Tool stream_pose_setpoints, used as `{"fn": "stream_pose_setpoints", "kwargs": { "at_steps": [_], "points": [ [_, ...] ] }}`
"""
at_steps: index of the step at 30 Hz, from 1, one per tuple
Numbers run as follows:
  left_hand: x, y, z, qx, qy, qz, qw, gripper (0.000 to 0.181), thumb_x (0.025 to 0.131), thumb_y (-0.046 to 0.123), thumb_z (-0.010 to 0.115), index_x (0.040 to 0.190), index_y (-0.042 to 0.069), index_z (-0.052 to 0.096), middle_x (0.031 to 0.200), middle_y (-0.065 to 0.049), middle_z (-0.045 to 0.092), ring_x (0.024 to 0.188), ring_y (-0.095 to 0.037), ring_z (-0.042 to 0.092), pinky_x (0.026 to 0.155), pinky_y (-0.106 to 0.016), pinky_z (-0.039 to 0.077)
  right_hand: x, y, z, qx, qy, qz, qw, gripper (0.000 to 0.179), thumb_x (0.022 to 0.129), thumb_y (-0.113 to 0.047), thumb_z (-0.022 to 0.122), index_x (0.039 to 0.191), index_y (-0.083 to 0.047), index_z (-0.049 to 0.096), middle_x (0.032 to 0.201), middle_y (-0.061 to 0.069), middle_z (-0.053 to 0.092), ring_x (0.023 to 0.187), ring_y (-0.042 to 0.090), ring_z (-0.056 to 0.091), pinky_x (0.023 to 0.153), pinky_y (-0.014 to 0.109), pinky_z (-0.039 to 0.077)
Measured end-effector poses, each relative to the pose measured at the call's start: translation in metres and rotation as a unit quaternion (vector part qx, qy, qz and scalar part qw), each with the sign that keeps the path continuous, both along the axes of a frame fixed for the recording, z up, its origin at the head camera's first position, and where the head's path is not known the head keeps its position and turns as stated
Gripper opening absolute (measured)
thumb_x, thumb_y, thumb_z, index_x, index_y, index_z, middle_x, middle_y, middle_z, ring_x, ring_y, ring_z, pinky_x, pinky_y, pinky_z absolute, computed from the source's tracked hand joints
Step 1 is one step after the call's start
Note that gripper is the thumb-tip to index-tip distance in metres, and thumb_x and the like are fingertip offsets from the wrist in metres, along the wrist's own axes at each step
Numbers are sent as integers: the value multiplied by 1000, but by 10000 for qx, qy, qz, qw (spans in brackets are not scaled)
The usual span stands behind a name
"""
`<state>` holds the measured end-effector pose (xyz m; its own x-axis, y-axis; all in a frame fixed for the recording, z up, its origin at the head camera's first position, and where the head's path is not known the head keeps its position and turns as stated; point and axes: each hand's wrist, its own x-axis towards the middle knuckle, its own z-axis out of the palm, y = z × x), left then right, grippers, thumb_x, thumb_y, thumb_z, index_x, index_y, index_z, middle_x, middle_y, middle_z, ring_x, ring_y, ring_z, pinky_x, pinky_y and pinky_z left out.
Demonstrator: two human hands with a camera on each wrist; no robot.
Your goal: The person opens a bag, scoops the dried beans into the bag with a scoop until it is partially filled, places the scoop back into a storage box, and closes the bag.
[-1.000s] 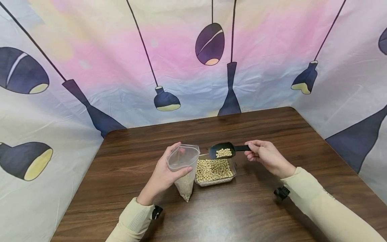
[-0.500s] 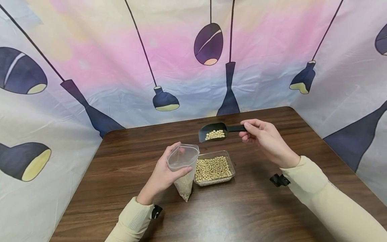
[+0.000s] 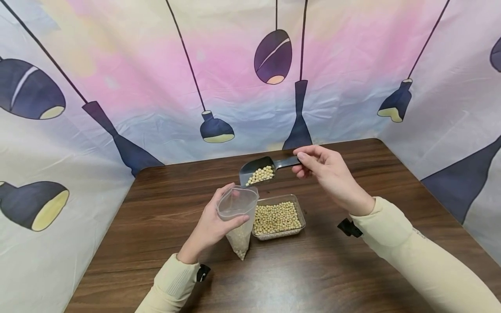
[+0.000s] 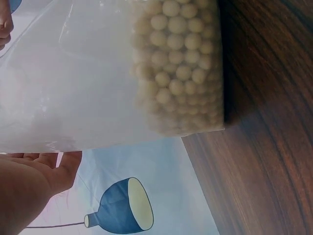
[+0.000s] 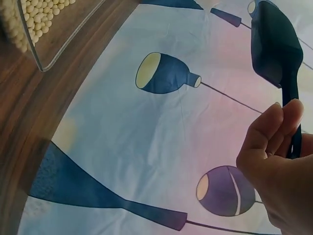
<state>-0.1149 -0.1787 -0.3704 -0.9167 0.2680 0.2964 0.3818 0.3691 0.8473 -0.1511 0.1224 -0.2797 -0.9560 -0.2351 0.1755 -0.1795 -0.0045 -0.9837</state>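
My left hand (image 3: 213, 226) holds a translucent plastic bag (image 3: 239, 237) near its top, thumb in front, with the mouth spread wide. Round pale yellow beans fill the lower part of the bag (image 4: 181, 63), whose base stands on the table in the left wrist view. In my right hand (image 3: 326, 174) the handle of a black scoop (image 3: 256, 167) is pinched between thumb and fingers. Beans (image 3: 261, 174) lie in the scoop, which tilts down to the left just above the bag's far rim. The right wrist view shows the scoop's underside (image 5: 276, 44).
A clear plastic tub (image 3: 302, 217) of the same beans stands right beside the bag on the dark wooden table (image 3: 164, 208). Behind the table hangs a cloth (image 3: 156, 78) printed with lamps.
My right hand has raised the loaded scoop from above the tub, then carried it left to the bag's mouth and tipped it slightly. The left hand and bag have stayed in place.
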Motion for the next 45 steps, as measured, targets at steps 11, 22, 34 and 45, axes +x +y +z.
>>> {"fn": "stream_pose_setpoints", "kwargs": {
  "at_steps": [11, 22, 34, 45],
  "points": [
    [0, 2, 3, -157, -67, 92, 9998, 78, 79, 28, 83, 144, 28, 40, 135, 1, 52, 128, -19, 46, 101, -54, 35, 11, -13, 6, 822, 1348, -123, 9874, 20, 100, -16, 57, 114, -3, 63, 89, 18, 68, 76, 19, 66, 72, 33, 55],
    [1, 1, 2, -98, -22, -17, 9999, 79, 79, 23, 83, 145, 21, 39, 128, -1, 56, 127, -20, 47, 102, -52, 35, 27, -17, 8, 1963, 3665, -568, 9077, 16, 97, -8, 60, 112, -9, 64, 98, 0, 67, 78, 10, 61, 68, 24, 47],
    [-1, 3, -1, 18, -15, 33, 10000, 77, 78, 20, 84, 143, 21, 41, 124, -3, 58, 118, -21, 53, 96, -51, 40, 25, 5, -35, 4380, 3012, -507, 8455, 11, 99, -11, 55, 106, -8, 63, 91, 2, 64, 75, 14, 59, 66, 34, 49],
    [-2, 6, -2, 62, 34, -8, 10000, 76, 79, 19, 83, 143, 20, 42, 123, -4, 58, 120, -20, 51, 97, -50, 40, 5, 12, -72, 3645, 1053, -100, 9252, 12, 101, -12, 52, 102, -7, 63, 73, 1, 61, 58, 12, 52, 50, 26, 39]
  ]
}}
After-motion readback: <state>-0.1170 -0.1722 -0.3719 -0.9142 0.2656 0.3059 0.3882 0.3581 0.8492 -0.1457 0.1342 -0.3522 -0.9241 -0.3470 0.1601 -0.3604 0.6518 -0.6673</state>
